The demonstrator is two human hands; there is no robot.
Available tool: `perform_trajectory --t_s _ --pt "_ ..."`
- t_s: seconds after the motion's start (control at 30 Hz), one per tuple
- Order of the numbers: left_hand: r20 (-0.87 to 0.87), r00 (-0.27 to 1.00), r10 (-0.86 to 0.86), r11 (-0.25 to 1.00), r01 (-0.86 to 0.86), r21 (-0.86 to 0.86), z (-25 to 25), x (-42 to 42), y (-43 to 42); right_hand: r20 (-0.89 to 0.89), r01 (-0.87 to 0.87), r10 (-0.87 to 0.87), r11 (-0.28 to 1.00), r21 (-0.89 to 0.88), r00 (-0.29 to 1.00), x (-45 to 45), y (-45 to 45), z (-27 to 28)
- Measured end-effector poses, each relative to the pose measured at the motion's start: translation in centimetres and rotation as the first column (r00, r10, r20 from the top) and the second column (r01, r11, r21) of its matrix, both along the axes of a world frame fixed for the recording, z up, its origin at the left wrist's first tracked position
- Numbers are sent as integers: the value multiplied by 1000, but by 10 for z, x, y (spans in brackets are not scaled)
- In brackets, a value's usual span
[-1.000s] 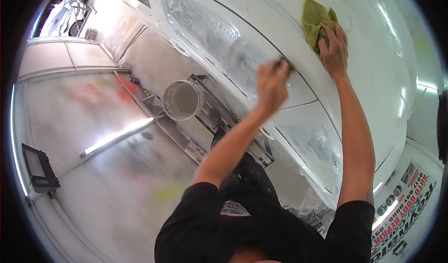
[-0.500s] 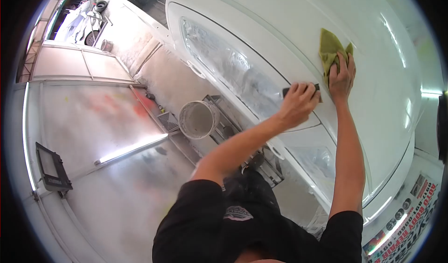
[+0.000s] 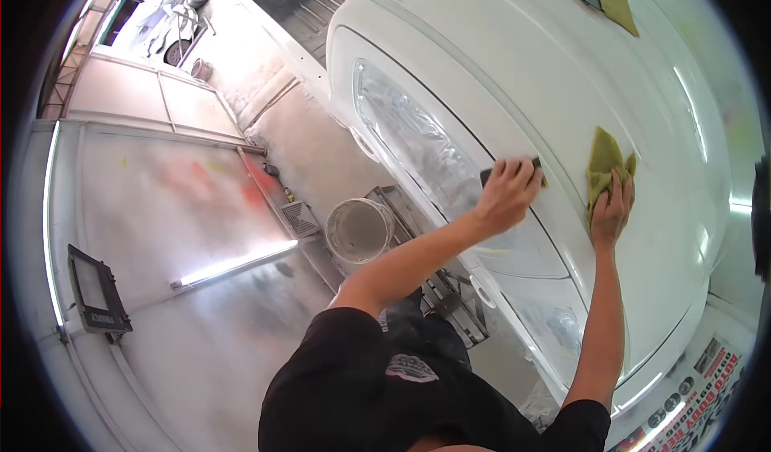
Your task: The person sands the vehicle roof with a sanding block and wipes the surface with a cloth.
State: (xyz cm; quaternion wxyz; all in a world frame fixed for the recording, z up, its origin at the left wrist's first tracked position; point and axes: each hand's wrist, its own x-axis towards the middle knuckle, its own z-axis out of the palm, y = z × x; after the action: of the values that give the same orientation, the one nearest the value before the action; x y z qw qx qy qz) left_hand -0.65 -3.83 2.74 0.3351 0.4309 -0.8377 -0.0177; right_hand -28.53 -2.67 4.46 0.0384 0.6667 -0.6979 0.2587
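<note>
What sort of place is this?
Most likely an auto body repair and paint shop: a white pickup with plastic film over its side windows, red overspray on the wall, and a banner partly reading "AUTO BODY".

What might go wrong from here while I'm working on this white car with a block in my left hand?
Your left hand has the dark block close to the clear plastic over the window, so it might snag or tear that. The loose yellowish sheet on the curved roof could slide off if it's bumped.
</note>
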Motion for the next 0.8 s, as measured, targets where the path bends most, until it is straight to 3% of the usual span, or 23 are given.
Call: perform_trajectory --t_s 0.07,0.13,0.17,0.23,0.3,0.4,0.47,0.53,0.63,0.73,0.8 --pt "-115 991 -72 997 69 -36 -14 49 -61 -7 -1 1 1000 14 1000 0 -6 -2" --pt "53 990 133 991 -132 -22 -11 112 -137 -20 0 1 1000 25 1000 -1 -6 -5" --pt "53 961 271 961 -266 -80 -13 142 -176 -27 7 -7 1000 27 1000 -2 -5 -4" --pt "-10 872 489 872 -489 -11 1 201 -248 -33 9 -8 999 34 999 -4 0 -5" --pt "-47 799 599 801 -597 48 18 236 -287 -30 -12 12 1000 25 999 -3 -14 0" --pt "-3 760 650 755 -646 111 15 209 -261 -9 6 -6 998 55 1000 5 -4 7" --pt "16 855 519 854 -519 33 -7 174 -208 -16 28 -27 997 71 1000 8 -8 11" --pt "-134 950 282 959 -281 24 0 150 -152 -15 31 -30 996 85 999 11 -9 11" --pt "-27 980 199 971 -200 -129 -27 204 -214 -30 15 -13 996 92 999 8 -11 13" --pt "61 850 523 846 -527 82 6 280 -308 -43 -2 6 996 93 999 6 -8 6" --pt "-29 750 661 750 -660 31 7 306 -346 -47 2 3 996 91 999 3 -8 7"
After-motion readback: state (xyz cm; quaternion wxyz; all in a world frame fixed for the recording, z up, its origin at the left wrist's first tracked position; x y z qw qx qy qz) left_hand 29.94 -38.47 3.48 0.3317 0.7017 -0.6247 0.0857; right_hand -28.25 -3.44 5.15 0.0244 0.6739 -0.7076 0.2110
